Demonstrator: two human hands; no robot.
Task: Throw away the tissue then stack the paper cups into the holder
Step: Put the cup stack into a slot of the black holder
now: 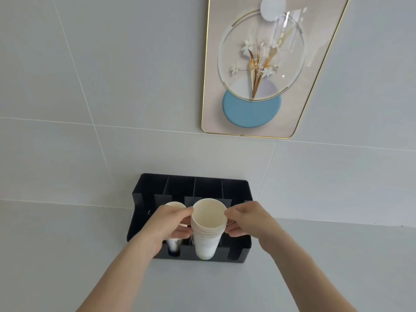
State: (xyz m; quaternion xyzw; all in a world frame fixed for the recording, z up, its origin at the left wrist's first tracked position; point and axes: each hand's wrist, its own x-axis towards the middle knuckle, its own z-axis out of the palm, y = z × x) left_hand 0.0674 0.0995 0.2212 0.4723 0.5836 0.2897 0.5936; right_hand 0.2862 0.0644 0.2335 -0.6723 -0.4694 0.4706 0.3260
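A black cup holder point(234, 188) with several slots stands on the pale counter against the wall. A stack of several nested white paper cups point(208, 228) stands in a middle slot, its open mouth facing me. My left hand point(167, 224) pinches the top rim from the left, and my right hand point(247, 219) pinches it from the right. Another cup stack point(174, 204) sits in the slot to the left, mostly hidden behind my left hand. No tissue is in view.
A gold-framed picture point(265, 70) with a flower design hangs on the tiled wall above the holder. The pale counter point(67, 255) spreads to both sides of the holder.
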